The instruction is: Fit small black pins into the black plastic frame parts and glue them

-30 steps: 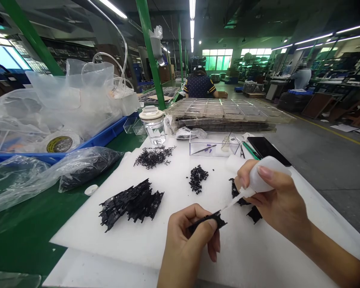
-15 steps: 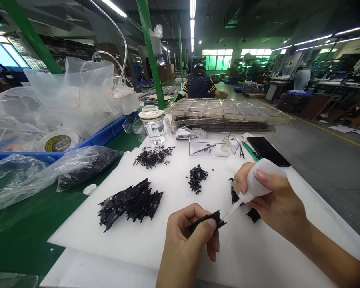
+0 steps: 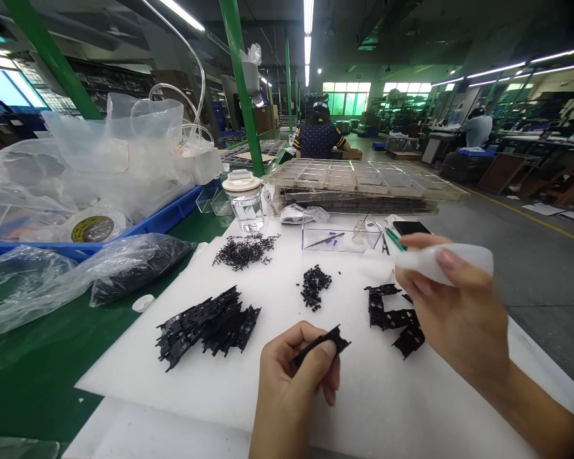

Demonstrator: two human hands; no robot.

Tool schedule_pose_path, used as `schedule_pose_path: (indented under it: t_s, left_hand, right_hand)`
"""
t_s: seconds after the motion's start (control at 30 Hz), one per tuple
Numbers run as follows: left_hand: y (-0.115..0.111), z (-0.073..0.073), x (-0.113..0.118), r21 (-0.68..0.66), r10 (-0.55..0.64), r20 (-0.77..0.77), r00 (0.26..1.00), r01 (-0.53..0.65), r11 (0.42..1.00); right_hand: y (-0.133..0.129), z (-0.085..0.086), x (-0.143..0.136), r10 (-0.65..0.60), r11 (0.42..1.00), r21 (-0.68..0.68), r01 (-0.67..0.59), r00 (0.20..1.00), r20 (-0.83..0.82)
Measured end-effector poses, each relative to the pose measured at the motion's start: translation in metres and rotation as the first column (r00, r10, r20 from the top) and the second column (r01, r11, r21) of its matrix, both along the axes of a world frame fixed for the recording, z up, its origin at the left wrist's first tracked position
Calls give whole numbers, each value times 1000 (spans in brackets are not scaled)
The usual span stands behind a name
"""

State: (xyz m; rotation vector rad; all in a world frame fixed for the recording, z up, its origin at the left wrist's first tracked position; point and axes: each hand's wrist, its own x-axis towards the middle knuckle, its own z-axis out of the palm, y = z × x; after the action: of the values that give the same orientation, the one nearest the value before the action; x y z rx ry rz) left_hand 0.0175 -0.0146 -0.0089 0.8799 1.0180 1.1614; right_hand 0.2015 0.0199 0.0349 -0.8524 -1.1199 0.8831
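Observation:
My left hand pinches a flat black plastic part between thumb and fingers over the white foam sheet. My right hand is wrapped round a white squeeze bottle, tipped on its side with its blurred nozzle toward the left. Under and beside the right hand lie several similar black parts. A fanned stack of black parts rests on the left of the sheet. Beyond my left hand are a small heap of tiny black pieces and a pile of thin black pieces.
A lidded water jar and a clear tray stand at the back. A blue bin with plastic bags is at left, near a bagged black bundle. Stacked clear cases lie behind. A person sits farther off.
My right hand has drawn the bottle up and right, its nozzle leaving the part and the bottle tipping level. The left hand with the part shifted slightly left. More black parts show at right.

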Motion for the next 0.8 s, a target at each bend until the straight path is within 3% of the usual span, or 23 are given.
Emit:
schedule_pose_path:
  t_s: [0.1, 0.2, 0.3, 0.43, 0.63, 0.8]
  left_hand:
    - [0, 2, 0, 4, 57, 12, 998, -57, 998]
    - [-2, 6, 1, 13, 96, 21, 995, -96, 995]
    - [-2, 7, 2, 17, 117, 32, 993, -118, 993]
    - [-3, 5, 3, 20, 126, 56, 990, -127, 992]
    - [-2, 2, 2, 43, 124, 98, 987, -129, 991]
    - [0, -2, -1, 49, 124, 123, 985, -131, 990]
  right_hand:
    - [6, -2, 2, -81, 995, -36, 91, 969, 232]
    - [13, -9, 3, 49, 990, -141, 8, 919, 392]
    - [16, -15, 2, 263, 950, -268, -159, 871, 416]
    - [16, -14, -2, 425, 890, -377, -255, 762, 488]
    - [15, -9, -7, 486, 873, -356, -334, 664, 568]
    - [17, -14, -5, 502, 865, -345, -364, 633, 589]
